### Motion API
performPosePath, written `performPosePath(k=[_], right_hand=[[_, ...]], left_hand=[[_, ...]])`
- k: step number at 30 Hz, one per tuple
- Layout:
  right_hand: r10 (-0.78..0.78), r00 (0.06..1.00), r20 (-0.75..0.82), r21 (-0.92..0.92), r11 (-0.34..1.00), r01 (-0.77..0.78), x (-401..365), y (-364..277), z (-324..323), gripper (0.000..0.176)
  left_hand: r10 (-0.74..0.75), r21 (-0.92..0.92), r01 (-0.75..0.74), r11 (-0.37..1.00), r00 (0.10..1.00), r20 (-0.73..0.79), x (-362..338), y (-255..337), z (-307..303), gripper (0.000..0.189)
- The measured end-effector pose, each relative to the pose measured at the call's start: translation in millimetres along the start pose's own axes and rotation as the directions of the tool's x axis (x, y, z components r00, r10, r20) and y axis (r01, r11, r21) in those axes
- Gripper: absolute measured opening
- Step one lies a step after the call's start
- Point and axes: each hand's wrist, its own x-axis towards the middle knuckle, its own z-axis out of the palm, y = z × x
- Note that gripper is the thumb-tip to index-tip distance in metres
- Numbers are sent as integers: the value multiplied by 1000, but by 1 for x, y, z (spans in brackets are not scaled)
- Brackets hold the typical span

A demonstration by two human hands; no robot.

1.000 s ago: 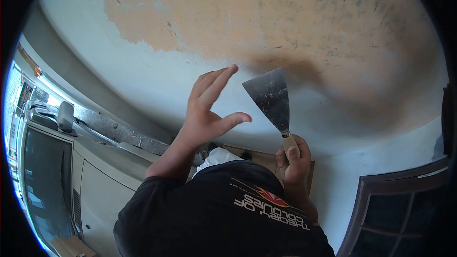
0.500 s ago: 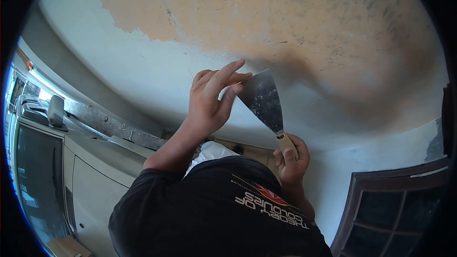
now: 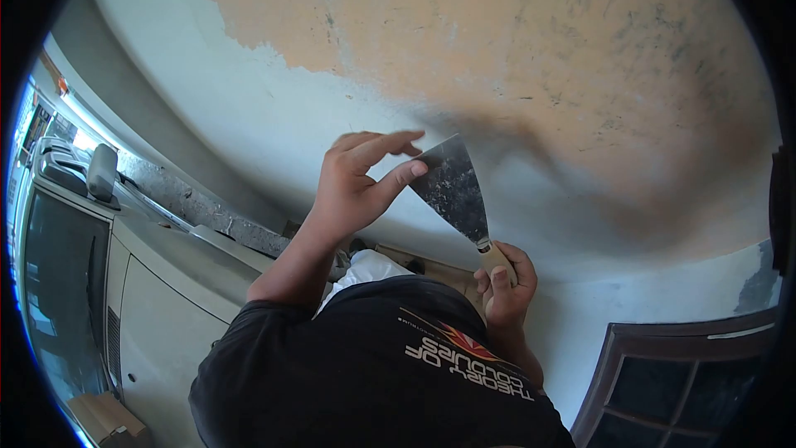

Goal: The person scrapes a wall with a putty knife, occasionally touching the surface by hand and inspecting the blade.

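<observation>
My right hand is closed around the pale handle of a putty knife, whose blade points up and to the left. The wide metal blade is dark, with whitish smears and specks. At the blade's upper left corner is my left hand, its thumb tip touching the metal. The index finger is stretched out above the thumb, apart from it; the other fingers are partly hidden behind. Beyond the blade rises a wall, with a peach-orange patch of ragged outline amid white surface and dark scuffs.
A cream vehicle with a side mirror stands close on my left. To the lower right is a dark brown framed window or door with panes. A cardboard box lies at the lower left.
My left thumb has moved down onto the blade's corner, and the fingers have shifted slightly left and down. The putty knife has dropped a little in view. The camera view has shifted slightly.
</observation>
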Motion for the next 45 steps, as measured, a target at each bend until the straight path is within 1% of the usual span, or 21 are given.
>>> performPosePath(k=[2, 9, 11, 12, 14, 18, 20, 21, 23, 24, 26, 27, 29, 33, 35, 36, 38, 41, 42, 44, 45], right_hand=[[12, 1000, -18, 1, 1000, -12, 3, 0, 3, 39], [63, 995, 77, -91, 994, -56, 13, 17, 4, 37], [39, 990, 132, -101, 995, -26, 14, 23, 3, 36], [40, 990, 133, -99, 995, -27, 15, 25, 3, 36], [-58, 986, 157, -174, 981, 86, 18, 28, 3, 35], [10, 983, 183, -180, 983, 23, 19, 23, 10, 31], [87, 986, 142, -181, 982, -61, 22, 13, 21, 41], [89, 986, 143, -179, 982, -63, 24, 15, 21, 41], [60, 985, 160, -158, 987, -35, 26, 19, 20, 37], [58, 985, 161, -154, 988, -33, 27, 21, 19, 37], [-10, 985, 174, -179, 983, 42, 30, 25, 19, 37], [-11, 985, 175, -176, 984, 42, 31, 27, 20, 37], [24, 985, 168, -227, 974, 15, 35, 29, 23, 36], [79, 984, 157, -232, 972, -41, 43, 37, 28, 33], [76, 985, 157, -299, 954, -26, 48, 39, 28, 28], [76, 985, 154, -302, 953, -26, 48, 39, 27, 28], [180, 973, 141, -222, 964, -146, 53, 36, 26, 26], [76, 986, 150, -313, 950, -25, 52, 36, 33, 26], [75, 986, 149, -311, 950, -26, 52, 39, 33, 26], [80, 980, 183, -306, 952, -21, 52, 44, 32, 25], [77, 979, 187, -306, 952, -17, 51, 44, 31, 25]], left_hand=[[-162, -209, 187, 960, 978, 129, -5, 0, -6, 19], [-84, -477, 153, 865, 983, 162, -10, -13, -26, 16], [-97, -668, 234, 706, 967, 237, -11, -16, -28, 19], [-98, -666, 235, 708, 967, 237, -11, -20, -28, 19], [-42, -804, 301, 513, 944, 327, -12, -29, -26, 27], [-74, -812, 364, 456, 925, 373, -17, -40, -24, 32], [-112, -806, 445, 390, 892, 438, -17, -43, -23, 35], [-115, -805, 447, 391, 891, 439, -16, -42, -22, 35], [-101, -815, 534, 224, 845, 525, -15, -38, -18, 44], [-102, -815, 533, 228, 845, 525, -13, -33, -18, 44], [-107, -774, 584, 244, 810, 577, -9, -26, -15, 67], [-109, -773, 584, 247, 809, 577, -10, -23, -11, 67], [-145, -847, 531, -33, 836, 529, -15, -18, -4, 93], [-40, -866, 491, 93, 871, 489, -17, -11, -5, 107], [-131, -791, 482, 377, 873, 470, -20, -4, -8, 111], [-129, -792, 483, 374, 873, 471, -24, -3, -8, 111], [-118, -791, 340, 509, 937, 328, -28, -3, -9, 94], [-101, -723, 331, 606, 934, 343, -26, -16, -26, 78], [-101, -721, 332, 608, 933, 344, -24, -20, -31, 78], [-154, -641, 355, 681, 925, 348, -20, -24, -40, 53], [-153, -641, 351, 682, 927, 344, -18, -22, -40, 53]])
